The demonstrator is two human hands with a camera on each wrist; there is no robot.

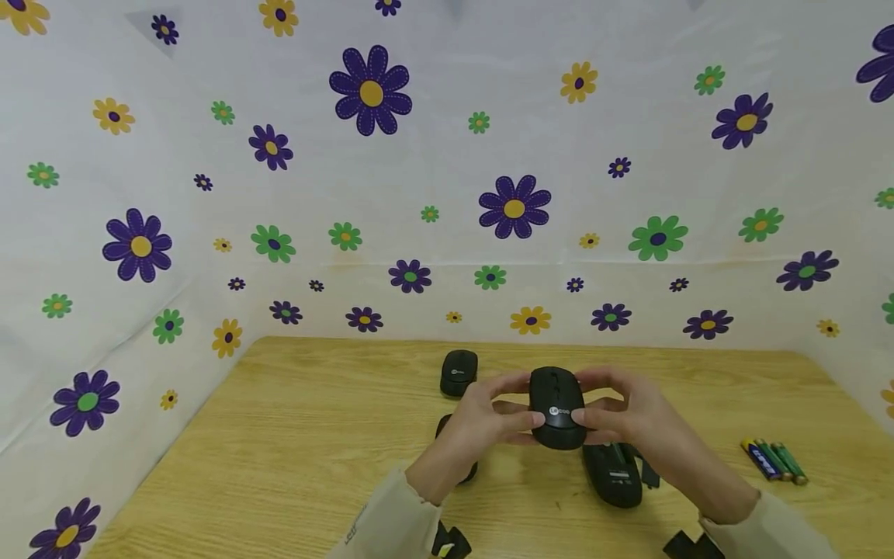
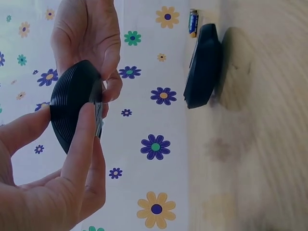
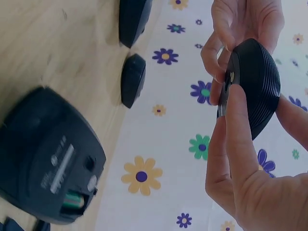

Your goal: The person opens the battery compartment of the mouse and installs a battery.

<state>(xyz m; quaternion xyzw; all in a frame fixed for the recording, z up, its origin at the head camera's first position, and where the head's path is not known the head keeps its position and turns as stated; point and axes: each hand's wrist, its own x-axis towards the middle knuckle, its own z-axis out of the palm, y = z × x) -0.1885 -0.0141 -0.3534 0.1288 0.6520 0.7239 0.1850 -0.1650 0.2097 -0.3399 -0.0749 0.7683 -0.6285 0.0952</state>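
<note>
Pinching a domed black plastic mouse [image 1: 556, 404] in the air between left hand [image 1: 482, 415] and right hand [image 1: 626, 407], by its finely ridged sides. Holding it above a wood-grained table [image 1: 314, 458], before flower-printed white cloth [image 1: 433, 155]. Lying below: face-down, hollow-slotted mouse [image 1: 616, 483]; farther right, slim cylindrical batteries [image 1: 774, 461].

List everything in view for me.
table: 1, wood-toned, underneath
backdrop: 1, white, flowered, behind table
held mouse: 1, black, centre-right, raised
far mouse: 1, black, table's back
near mouse: 1, black, table's middle, partly hidden
overturned mouse: 1, black, on table, centre-right
compartment battery: 1, green, inside overturned mouse
small part: 1, black, beside overturned mouse
loose batteries: 3, two green, one blue-yellow, table's right
unclear items: 2, black, bottom edge
sleeves: 2, cream, bottom
left hand: 1, gripping held mouse
right hand: 1, gripping held mouse
</note>
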